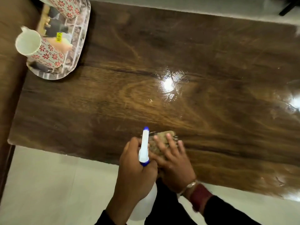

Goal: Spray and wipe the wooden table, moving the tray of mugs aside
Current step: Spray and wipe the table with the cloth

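Observation:
A glossy dark wooden table (162, 62) fills most of the view. My left hand (134, 169) grips a white spray bottle (144, 150) with a blue nozzle tip, held over the table's near edge. My right hand (173, 159) presses flat on a brownish cloth (159, 138) on the table, right beside the bottle. A patterned tray (81, 41) sits at the far left end of the table. On it stand two white mugs with red flowers, one near (40, 51) and one further back (68, 5).
A brown surface (9, 70) borders the table's left end. Pale floor (48, 184) lies below the near edge and beyond the far edge. A dark furniture leg (289, 7) shows at the top right. Light glare (168, 83) marks the tabletop.

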`<state>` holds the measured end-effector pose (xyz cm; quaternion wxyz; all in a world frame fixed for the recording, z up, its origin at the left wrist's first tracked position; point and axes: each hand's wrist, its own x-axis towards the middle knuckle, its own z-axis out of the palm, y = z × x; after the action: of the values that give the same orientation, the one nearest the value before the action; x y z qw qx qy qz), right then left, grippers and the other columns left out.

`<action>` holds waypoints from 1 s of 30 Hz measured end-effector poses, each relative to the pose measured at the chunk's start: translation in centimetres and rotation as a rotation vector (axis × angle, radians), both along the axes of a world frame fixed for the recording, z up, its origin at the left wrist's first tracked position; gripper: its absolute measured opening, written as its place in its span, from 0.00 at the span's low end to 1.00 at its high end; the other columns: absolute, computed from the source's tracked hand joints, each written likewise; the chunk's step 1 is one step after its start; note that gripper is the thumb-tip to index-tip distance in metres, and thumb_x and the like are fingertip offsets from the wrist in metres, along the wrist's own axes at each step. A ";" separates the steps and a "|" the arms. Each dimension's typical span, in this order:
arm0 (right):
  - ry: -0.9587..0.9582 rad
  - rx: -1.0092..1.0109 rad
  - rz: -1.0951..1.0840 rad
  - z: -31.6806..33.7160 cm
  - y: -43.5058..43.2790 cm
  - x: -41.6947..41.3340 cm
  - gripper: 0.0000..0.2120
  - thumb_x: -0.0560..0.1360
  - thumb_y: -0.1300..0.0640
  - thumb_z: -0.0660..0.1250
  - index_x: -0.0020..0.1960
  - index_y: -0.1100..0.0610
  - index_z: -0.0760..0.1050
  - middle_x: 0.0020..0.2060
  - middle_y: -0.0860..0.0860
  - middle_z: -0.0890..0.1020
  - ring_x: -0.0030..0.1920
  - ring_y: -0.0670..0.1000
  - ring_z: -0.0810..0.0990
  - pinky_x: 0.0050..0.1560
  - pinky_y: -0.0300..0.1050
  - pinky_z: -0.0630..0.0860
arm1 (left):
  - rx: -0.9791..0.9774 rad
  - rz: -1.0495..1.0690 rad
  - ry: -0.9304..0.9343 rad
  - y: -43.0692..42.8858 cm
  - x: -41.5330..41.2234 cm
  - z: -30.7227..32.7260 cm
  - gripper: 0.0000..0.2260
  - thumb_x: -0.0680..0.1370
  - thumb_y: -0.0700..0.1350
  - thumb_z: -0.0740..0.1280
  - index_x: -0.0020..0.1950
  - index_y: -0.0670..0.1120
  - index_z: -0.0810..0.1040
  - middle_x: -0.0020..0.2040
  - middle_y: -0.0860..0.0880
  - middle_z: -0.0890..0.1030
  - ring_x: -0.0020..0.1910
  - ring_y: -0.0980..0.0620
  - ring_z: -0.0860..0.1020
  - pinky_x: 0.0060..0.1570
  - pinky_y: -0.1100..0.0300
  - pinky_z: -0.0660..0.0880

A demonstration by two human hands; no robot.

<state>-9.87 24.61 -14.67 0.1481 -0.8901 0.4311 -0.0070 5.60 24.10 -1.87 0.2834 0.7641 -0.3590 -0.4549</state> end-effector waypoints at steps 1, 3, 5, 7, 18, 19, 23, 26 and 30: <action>0.010 0.016 -0.035 0.0 -0.4 -2.0 0.46 0.67 0.46 0.75 0.81 0.37 0.59 0.84 0.51 0.56 0.83 0.65 0.55 0.72 0.74 0.64 | -0.014 -0.005 -0.011 0.6 0.0 0.0 0.13 0.69 0.39 0.72 0.46 0.53 0.73 0.41 0.53 0.77 0.42 0.50 0.78 0.41 0.59 0.81; 0.057 0.024 -0.152 0.2 -2.9 -5.1 0.46 0.66 0.47 0.71 0.81 0.37 0.59 0.84 0.52 0.54 0.83 0.66 0.51 0.73 0.76 0.59 | -0.035 0.026 -0.019 1.8 -0.1 0.3 0.14 0.65 0.41 0.70 0.46 0.54 0.74 0.39 0.52 0.77 0.42 0.49 0.78 0.40 0.60 0.81; 0.082 0.052 -0.349 0.4 -5.8 -5.6 0.43 0.68 0.46 0.66 0.82 0.37 0.58 0.85 0.52 0.52 0.83 0.67 0.49 0.73 0.78 0.57 | -0.063 0.060 -0.005 2.7 -0.4 0.7 0.19 0.64 0.43 0.71 0.47 0.65 0.74 0.41 0.58 0.78 0.46 0.55 0.78 0.38 0.72 0.78; 0.070 0.043 -0.557 0.3 -7.8 -3.0 0.41 0.70 0.45 0.63 0.82 0.36 0.57 0.85 0.53 0.51 0.82 0.69 0.48 0.74 0.79 0.54 | -0.092 0.024 -0.005 3.7 -0.4 0.9 0.27 0.65 0.44 0.72 0.49 0.77 0.71 0.44 0.64 0.78 0.48 0.57 0.77 0.39 0.75 0.76; 0.009 0.010 -0.165 -0.6 2.2 5.5 0.46 0.69 0.49 0.71 0.82 0.35 0.55 0.85 0.51 0.52 0.84 0.64 0.48 0.74 0.76 0.58 | -0.114 0.007 -0.060 5.2 3.2 0.2 0.25 0.67 0.38 0.73 0.48 0.68 0.72 0.45 0.57 0.77 0.43 0.52 0.78 0.40 0.62 0.80; 0.035 0.009 -0.176 -0.5 2.1 3.7 0.48 0.66 0.51 0.71 0.82 0.35 0.54 0.85 0.50 0.51 0.84 0.63 0.47 0.74 0.77 0.56 | -0.109 0.010 -0.061 5.3 3.8 0.2 0.24 0.67 0.39 0.71 0.47 0.69 0.72 0.45 0.54 0.76 0.43 0.49 0.77 0.41 0.56 0.80; 0.081 0.079 -0.432 0.2 -1.6 1.3 0.43 0.69 0.47 0.64 0.82 0.36 0.54 0.85 0.54 0.47 0.83 0.66 0.45 0.72 0.82 0.54 | -0.080 0.013 -0.025 5.7 6.3 0.2 0.21 0.66 0.44 0.71 0.47 0.68 0.71 0.43 0.50 0.76 0.44 0.45 0.77 0.39 0.58 0.81; 0.035 0.070 -0.628 0.1 -5.5 6.9 0.39 0.73 0.46 0.65 0.82 0.36 0.55 0.85 0.56 0.47 0.82 0.70 0.44 0.74 0.79 0.52 | -0.050 0.025 -0.026 5.9 8.1 0.2 0.15 0.65 0.45 0.70 0.47 0.58 0.71 0.44 0.49 0.77 0.44 0.43 0.78 0.40 0.61 0.80; -0.067 0.031 -0.445 -0.4 -4.7 17.8 0.34 0.77 0.35 0.62 0.81 0.36 0.59 0.85 0.57 0.49 0.82 0.70 0.45 0.78 0.73 0.48 | -0.088 0.047 -0.073 5.5 11.0 0.5 0.15 0.67 0.37 0.71 0.46 0.54 0.72 0.41 0.51 0.77 0.40 0.48 0.77 0.39 0.53 0.80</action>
<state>7.94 19.92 -15.09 0.1708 -0.7701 0.6115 -0.0625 16.56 29.60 -1.38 0.3141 0.7752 -0.3709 -0.4035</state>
